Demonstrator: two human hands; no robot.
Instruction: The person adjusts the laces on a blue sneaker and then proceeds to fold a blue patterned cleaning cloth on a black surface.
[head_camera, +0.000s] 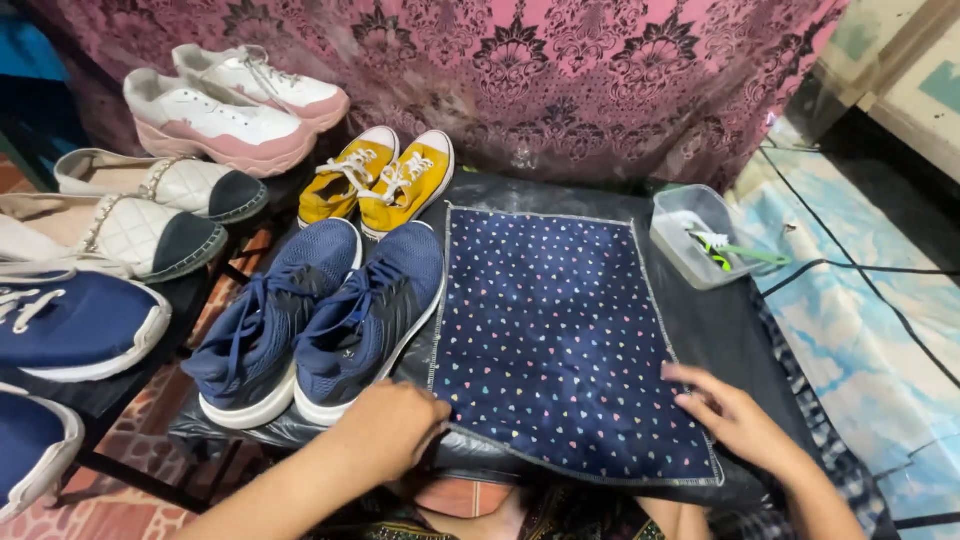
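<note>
Left hand: my left hand (392, 428) sits at about 7 o'clock of the scene, knuckles up and fingers curled under at the near-left corner of the cloth; whether they pinch the hem I cannot tell, since the fingertips are hidden.
Right hand: my right hand (728, 412) lies at about 5 o'clock, fingers spread flat and loose on the cloth's near-right corner, pressing rather than gripping, nothing closed inside it.
Cloth: the navy rectangular cloth with small coloured hearts and a pale stitched hem (553, 330) lies spread flat in the middle of the scene, between my two hands, on the black plastic sheet (715, 335) that covers the low table.
Blue pair: the pair of dark blue mesh sneakers with white soles (318, 318) stands just beside the cloth at its 9 o'clock, heels toward me, touching each other.
Yellow pair: the small yellow canvas shoes with white laces (378, 180) stand at 11 o'clock of the cloth.
Tub: the clear grey plastic tub holding a green-handled brush (700, 236) sits at the cloth's 2 o'clock, just off its far-right corner.
Far left: white-and-pink chunky sneakers (232, 108) at 10 o'clock, cream quilted slip-ons with black toes (150, 205) below them.
Backdrop: a pink patterned hanging fabric (520, 70) at 12 o'clock.
</note>
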